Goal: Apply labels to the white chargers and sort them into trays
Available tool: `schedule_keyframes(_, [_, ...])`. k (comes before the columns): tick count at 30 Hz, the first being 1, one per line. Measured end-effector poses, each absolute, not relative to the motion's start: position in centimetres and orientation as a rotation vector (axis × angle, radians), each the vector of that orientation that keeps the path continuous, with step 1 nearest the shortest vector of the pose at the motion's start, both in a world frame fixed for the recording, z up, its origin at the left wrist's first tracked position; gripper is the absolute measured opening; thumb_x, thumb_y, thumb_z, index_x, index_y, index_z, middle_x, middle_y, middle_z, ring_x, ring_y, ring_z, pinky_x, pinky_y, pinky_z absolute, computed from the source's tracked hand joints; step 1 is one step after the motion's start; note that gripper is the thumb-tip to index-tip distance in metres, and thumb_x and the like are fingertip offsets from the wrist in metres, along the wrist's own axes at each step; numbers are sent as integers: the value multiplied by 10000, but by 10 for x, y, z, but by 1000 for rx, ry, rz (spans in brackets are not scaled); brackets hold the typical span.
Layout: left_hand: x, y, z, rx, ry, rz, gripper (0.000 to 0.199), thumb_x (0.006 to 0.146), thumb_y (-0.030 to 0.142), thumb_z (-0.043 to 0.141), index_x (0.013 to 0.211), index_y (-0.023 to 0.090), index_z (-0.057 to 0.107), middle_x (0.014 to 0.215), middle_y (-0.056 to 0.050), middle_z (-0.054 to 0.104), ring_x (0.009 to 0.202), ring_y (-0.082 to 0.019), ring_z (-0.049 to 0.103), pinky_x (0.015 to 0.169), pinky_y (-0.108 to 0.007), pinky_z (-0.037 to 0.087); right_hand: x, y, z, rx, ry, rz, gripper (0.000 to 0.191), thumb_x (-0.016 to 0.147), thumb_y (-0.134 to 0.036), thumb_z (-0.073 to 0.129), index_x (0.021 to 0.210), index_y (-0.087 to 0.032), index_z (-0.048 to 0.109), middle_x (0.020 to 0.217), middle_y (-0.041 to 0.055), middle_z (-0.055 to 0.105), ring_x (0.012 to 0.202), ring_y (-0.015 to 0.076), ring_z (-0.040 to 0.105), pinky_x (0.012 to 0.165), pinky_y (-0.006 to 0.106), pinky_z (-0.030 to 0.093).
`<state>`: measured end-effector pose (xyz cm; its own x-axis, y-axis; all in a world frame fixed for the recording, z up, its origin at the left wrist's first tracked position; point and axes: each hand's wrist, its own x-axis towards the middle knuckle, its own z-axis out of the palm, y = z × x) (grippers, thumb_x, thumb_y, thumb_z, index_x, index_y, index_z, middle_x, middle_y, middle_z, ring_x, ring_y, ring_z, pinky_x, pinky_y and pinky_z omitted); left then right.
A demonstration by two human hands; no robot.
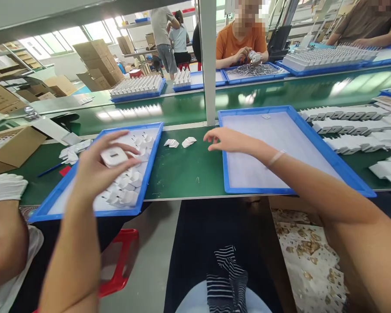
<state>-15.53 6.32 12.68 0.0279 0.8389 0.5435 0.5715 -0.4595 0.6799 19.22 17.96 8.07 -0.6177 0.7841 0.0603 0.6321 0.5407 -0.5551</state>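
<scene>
In my left hand point(99, 163) is a white USB wall charger point(114, 156), its port facing up, gripped between thumb and fingers. The hand is above the left blue-rimmed tray point(146, 191), where several white chargers point(127, 187) with prongs lie in rows. My right hand point(230, 140) reaches out over the left rim of the right blue-rimmed tray point(263, 165), fingers loosely apart and nothing in them. Two small groups of white pieces, a left one point(171, 143) and a right one point(189, 141), lie on the green table between the trays.
Rows of white charger parts point(348, 126) stand right of the right tray. A white post point(208, 65) rises at the table's back. At far left are a co-worker's gloved hand point(4, 187) and a cardboard box point(22, 148). Across the line sits a person in orange point(241, 39).
</scene>
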Motion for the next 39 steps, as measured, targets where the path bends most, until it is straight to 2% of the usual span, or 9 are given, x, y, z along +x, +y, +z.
schedule_keyframes(4, [-83,17,72,1807,1128,1509,822,608,299,947,1351,309,595,801,8,761,560,-126,595,513,-262,507,148,249,62,-1242,-2523,772,560,768,-152,781,1310,-111,648,1294,184,656,1054,274,642,907,372,499])
schedule_keyframes(8, [-51,-21,25,1488,1156,1420,749,718,231,870,1377,287,519,961,-40,709,620,-100,588,587,-240,522,127,281,41,-1200,-2579,848,703,728,-179,817,1398,-143,603,1339,161,641,1105,255,623,950,346,485])
schedule_keyframes(15, [-51,-63,-9,1260,1186,1235,618,722,230,860,1283,320,615,1022,-36,665,619,-79,548,593,-227,491,122,292,27,-1122,-2612,852,367,710,-229,817,1064,-148,767,1183,108,707,1031,238,602,895,321,467])
schedule_keyframes(22, [-67,-46,-8,1146,960,1256,680,710,185,857,1318,333,591,1233,-90,606,601,-46,548,524,-189,447,135,276,41,-1093,-2485,802,410,783,-233,723,1168,-92,714,1110,141,701,878,207,611,850,342,472])
schedule_keyframes(26, [-68,-26,0,1194,885,1193,758,705,163,861,1367,339,537,1383,-119,530,611,-31,552,552,-192,470,141,222,67,-881,-2549,885,395,770,-323,753,1138,-182,733,1014,80,701,857,209,606,819,360,496])
schedule_keyframes(29, [-64,-14,5,1168,801,1144,615,751,208,829,1306,270,570,1335,-116,571,712,-80,580,591,-199,471,149,172,82,-640,-2663,1019,327,787,-358,760,1078,-212,743,1010,61,684,860,200,600,794,347,502])
schedule_keyframes(33, [-50,-4,3,1123,783,1157,396,761,256,827,1116,162,678,1136,-112,678,869,-144,608,716,-231,498,168,132,87,-676,-2610,1141,302,819,-373,754,1075,-216,724,1002,49,676,827,181,591,746,319,497])
schedule_keyframes(37, [-33,-1,-3,1093,839,1316,445,628,175,915,883,186,551,857,7,644,771,-136,656,719,-258,537,185,125,83,-707,-2557,1113,302,825,-366,768,1072,-200,714,971,48,665,804,173,573,734,310,484])
schedule_keyframes(39, [-27,0,-4,1063,815,1304,515,632,178,914,901,214,476,851,46,579,716,-111,647,671,-243,532,190,125,82,-695,-2548,1091,284,841,-354,760,1072,-196,711,976,51,659,803,170,570,735,307,483])
